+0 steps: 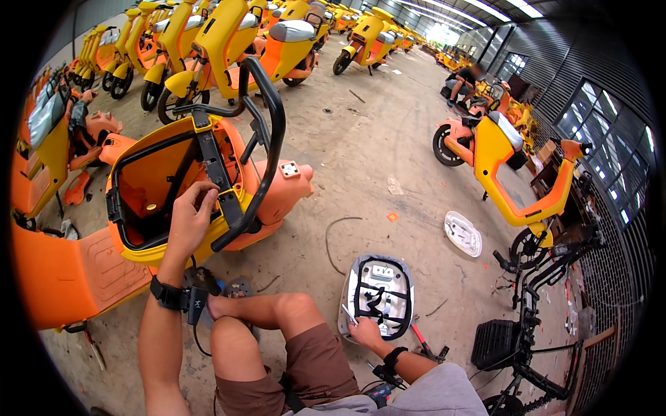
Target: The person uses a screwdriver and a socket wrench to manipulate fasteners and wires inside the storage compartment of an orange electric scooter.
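Note:
My left hand (190, 216) is raised at the edge of the open storage compartment (154, 170) of a yellow and orange scooter body (90, 267). Its fingers are pinched together next to the black bracket (211, 154); whatever may be between them is too small to make out. A thick black grab rail (276, 132) arches up beyond it. Low on my right, my right hand (365, 331) is closed around a slim silvery tool (349, 316). This hand is over the near edge of an upturned scooter seat (409, 291), whose pale underside and black straps show.
A red-handled tool (419, 335) lies beside the seat. A white oval cover (463, 234) and a thin hose (329, 243) are on the floor. A bare black frame (531, 305) stands at right, near another scooter (489, 156). Scooter rows fill the left; a person (463, 84) sits farther back.

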Action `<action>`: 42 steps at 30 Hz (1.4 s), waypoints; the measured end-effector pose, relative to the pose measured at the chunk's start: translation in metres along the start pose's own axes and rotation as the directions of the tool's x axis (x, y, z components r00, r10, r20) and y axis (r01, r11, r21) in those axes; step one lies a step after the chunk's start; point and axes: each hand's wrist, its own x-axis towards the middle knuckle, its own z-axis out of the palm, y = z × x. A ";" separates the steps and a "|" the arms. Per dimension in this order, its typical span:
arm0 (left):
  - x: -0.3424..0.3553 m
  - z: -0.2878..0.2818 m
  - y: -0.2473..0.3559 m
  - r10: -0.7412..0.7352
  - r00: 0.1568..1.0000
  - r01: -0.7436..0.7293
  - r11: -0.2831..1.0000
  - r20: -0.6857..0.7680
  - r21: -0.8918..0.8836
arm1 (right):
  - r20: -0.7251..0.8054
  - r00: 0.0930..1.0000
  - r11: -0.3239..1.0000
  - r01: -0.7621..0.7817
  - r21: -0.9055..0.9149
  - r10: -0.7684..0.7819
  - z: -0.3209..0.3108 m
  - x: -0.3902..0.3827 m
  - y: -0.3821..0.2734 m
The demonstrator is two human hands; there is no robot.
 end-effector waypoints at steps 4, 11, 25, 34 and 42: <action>-0.002 -0.001 0.006 -0.024 0.998 0.019 0.995 0.049 0.099 | -0.002 1.000 1.000 -0.023 0.009 0.023 -0.001 -0.002 0.000; -0.003 0.002 0.013 -0.002 0.998 -0.010 0.985 0.071 0.173 | -0.004 1.000 0.999 -0.014 0.036 0.014 -0.003 0.000 0.002; -0.001 0.002 0.010 0.108 0.992 -0.119 0.962 0.058 0.244 | -0.112 0.994 1.000 0.003 0.025 0.000 0.019 0.008 0.031; -0.003 0.000 0.017 0.120 0.993 -0.118 0.957 0.009 0.265 | -0.104 0.995 0.998 0.006 0.058 0.000 0.010 0.001 0.020; -0.002 0.001 0.010 0.111 0.993 -0.095 0.949 -0.035 0.299 | -0.094 0.995 0.998 -0.007 0.062 0.013 0.006 -0.001 0.015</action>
